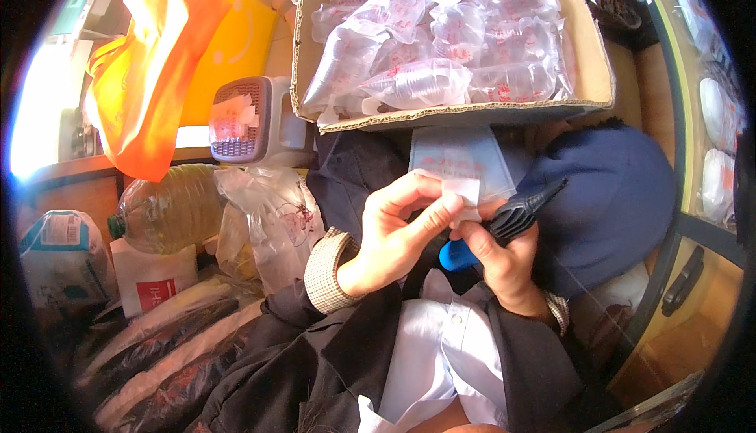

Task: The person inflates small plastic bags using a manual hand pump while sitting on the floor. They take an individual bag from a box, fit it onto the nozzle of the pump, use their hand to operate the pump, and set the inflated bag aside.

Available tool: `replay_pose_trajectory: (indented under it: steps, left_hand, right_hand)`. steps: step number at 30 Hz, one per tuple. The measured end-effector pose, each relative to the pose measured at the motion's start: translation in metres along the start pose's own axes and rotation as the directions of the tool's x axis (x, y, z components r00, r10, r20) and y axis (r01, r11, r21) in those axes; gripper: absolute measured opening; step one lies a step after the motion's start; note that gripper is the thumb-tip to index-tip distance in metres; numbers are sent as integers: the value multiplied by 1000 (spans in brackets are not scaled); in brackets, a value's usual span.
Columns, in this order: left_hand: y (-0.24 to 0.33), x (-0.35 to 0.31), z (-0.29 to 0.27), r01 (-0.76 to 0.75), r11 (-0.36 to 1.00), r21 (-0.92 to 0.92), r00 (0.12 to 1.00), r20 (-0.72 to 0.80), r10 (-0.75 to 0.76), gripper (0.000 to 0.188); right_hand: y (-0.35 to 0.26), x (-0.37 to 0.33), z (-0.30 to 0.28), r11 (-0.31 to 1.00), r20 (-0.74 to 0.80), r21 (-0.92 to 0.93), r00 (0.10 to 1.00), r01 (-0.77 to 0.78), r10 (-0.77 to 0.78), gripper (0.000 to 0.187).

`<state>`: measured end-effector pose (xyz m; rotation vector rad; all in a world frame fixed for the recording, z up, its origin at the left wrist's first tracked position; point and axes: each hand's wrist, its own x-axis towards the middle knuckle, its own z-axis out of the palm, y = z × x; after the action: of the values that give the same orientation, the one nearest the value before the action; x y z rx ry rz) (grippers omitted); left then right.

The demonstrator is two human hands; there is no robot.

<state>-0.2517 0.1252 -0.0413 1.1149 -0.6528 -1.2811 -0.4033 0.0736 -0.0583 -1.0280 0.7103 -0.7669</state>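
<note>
My left hand (398,232) pinches a small white slip (461,189) between thumb and fingers, just in front of my chest. Close beside it, my right hand (504,267) is closed around a black ribbed tool (526,214) with a pointed end aimed up and to the right. Its exact kind does not show. A rounded blue piece (457,255) pokes out beneath the right thumb; whether it belongs to the tool I cannot tell. Right behind the slip lies a flat see-through pouch (450,148) with faint red print, over my dark-clad lap.
Beyond my hands stands an open cardboard box (465,117) full of clear bags of stacked plastic cups (425,82). To the left are an orange bag (153,70), a grey mesh-fronted appliance (239,130), a large clear bottle (173,208) and a crumpled plastic bag (276,224). A cabinet handle (683,279) sits at right.
</note>
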Motion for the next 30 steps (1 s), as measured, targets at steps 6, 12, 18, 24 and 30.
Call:
replay_pose_trajectory:
  steps: [6, 12, 18, 24, 30]
  left_hand:
    - [-2, 17, 7, -314, 908, 279, 915, -168, 368, 7]
    - [11, 34, 1, -462, 720, 518, 798, -111, 592, 3]
    - [14, 31, 4, -495, 615, 614, 759, -39, 650, 14]
    - [9, 37, -7, -668, 163, 726, 528, 308, 791, 48]
    - [7, 29, -10, -749, 213, 627, 548, 406, 731, 43]
  right_hand:
    - [-2, -1, 4, 996, 104, -46, 991, -75, 79, 9]
    - [3, -4, 6, 974, 281, 28, 937, -223, 207, 40]
    - [4, -4, 3, 959, 316, -23, 909, -281, 274, 44]
    - [0, -3, -4, 905, 400, 87, 846, -417, 351, 45]
    - [0, -5, -2, 909, 381, 194, 882, -369, 276, 46]
